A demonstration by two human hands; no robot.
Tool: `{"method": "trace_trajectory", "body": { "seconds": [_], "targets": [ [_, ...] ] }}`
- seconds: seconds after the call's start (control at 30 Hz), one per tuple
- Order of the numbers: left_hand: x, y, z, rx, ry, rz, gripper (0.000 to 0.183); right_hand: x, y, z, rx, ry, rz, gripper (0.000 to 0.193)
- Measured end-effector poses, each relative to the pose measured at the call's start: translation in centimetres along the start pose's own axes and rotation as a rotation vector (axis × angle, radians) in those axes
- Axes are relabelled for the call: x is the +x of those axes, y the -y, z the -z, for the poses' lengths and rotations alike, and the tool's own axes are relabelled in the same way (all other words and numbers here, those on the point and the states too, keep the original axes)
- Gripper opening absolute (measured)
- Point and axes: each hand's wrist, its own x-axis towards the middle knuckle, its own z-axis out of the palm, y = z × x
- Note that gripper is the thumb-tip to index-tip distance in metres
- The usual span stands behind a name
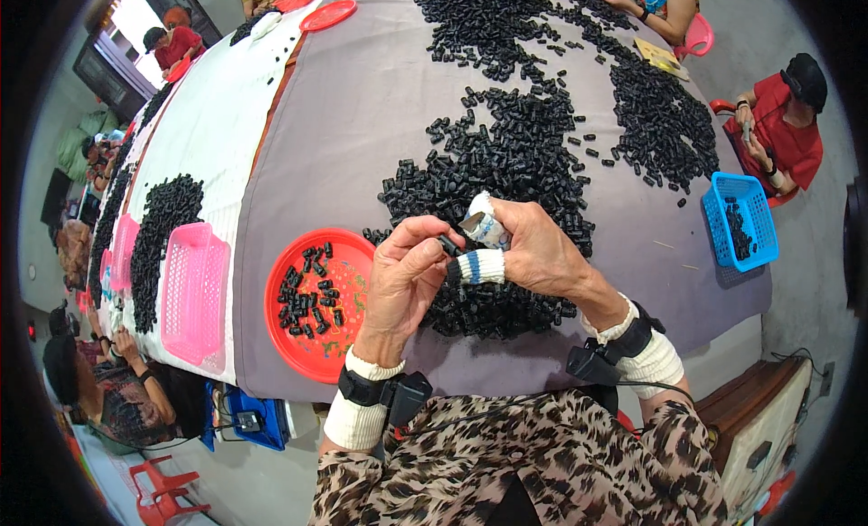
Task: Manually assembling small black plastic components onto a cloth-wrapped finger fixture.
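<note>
My left hand (pixel 409 266) is closed, pinching a small black cylindrical part (pixel 448 246) between thumb and fingertips. Right beside it, my right hand (pixel 544 250) is closed around a short metal blade (pixel 471 221) whose grip is wrapped in white cloth (pixel 489 228). A white band with blue stripes (pixel 481 266) covers a finger of that hand. The blade's tip is close to the black part; whether they touch I cannot tell. Beneath both hands spreads a large heap of similar black parts (pixel 506 155). To the left, a round red tray (pixel 280 338) contains several black parts.
A blue basket (pixel 764 220) with some black parts stands at the table's right edge. Pink baskets (pixel 196 291) and another heap (pixel 167 219) lie on the white cloth at left. People sit around the table, one in red (pixel 785 128) at right. Straps and cables hang at my wrists.
</note>
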Motion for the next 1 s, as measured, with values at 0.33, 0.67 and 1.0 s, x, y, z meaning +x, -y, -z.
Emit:
{"method": "trace_trajectory", "body": {
  "seconds": [0.33,0.67,1.0],
  "targets": [
    [-0.5,0.1,0.4,0.030,-0.003,-0.022,0.019,-0.3,0.4,0.1,-0.099,-0.025,0.045,0.035],
    [-1.0,-0.4,-1.1,0.053,-0.081,0.009,0.015,-0.7,-0.2,0.1,-0.112,-0.080,0.114,0.031],
    [-0.9,0.0,-1.5,0.082,-0.172,0.129,0.011,-0.6,-0.7,0.7,0.004,0.028,0.165,0.019]
  ]
}}
